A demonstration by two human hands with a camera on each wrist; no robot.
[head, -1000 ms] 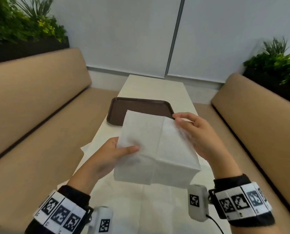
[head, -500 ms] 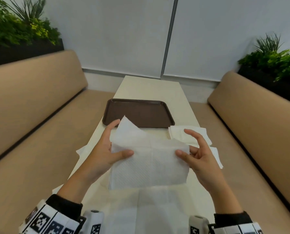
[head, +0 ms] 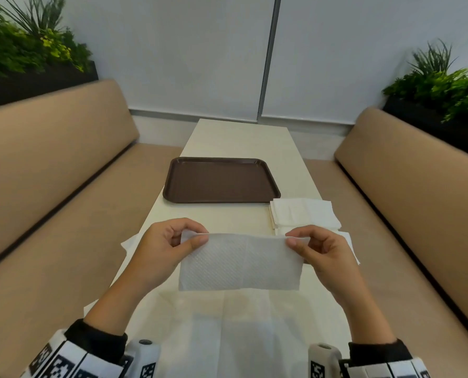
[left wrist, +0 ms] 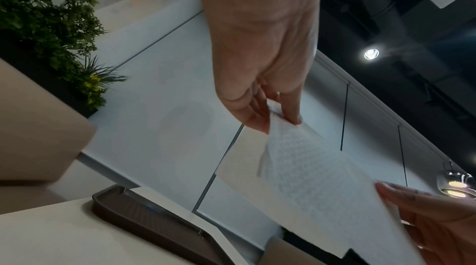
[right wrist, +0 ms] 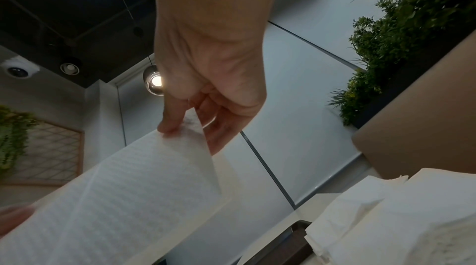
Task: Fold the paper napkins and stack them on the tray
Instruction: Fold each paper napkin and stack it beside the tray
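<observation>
A white embossed paper napkin [head: 241,261], folded in half into a wide rectangle, hangs in the air above the table. My left hand [head: 173,242] pinches its upper left corner between thumb and fingers, and my right hand [head: 309,242] pinches the upper right corner. The wrist views show the same napkin [left wrist: 309,169] [right wrist: 134,194] held at its edge by the left hand [left wrist: 280,118] and the right hand [right wrist: 185,126]. The brown plastic tray [head: 222,180] lies beyond the napkin, with nothing on it.
A pile of white napkins [head: 303,215] sits on the cream table [head: 241,137] right of the tray's near corner. More unfolded napkins [head: 227,336] lie flat under my forearms. Tan bench seats [head: 50,186] flank the narrow table, with planters behind them.
The napkin went from an open sheet to a half-folded rectangle. Both hands shifted to its top corners and now hold it level; the head view dropped slightly, showing the napkin pile.
</observation>
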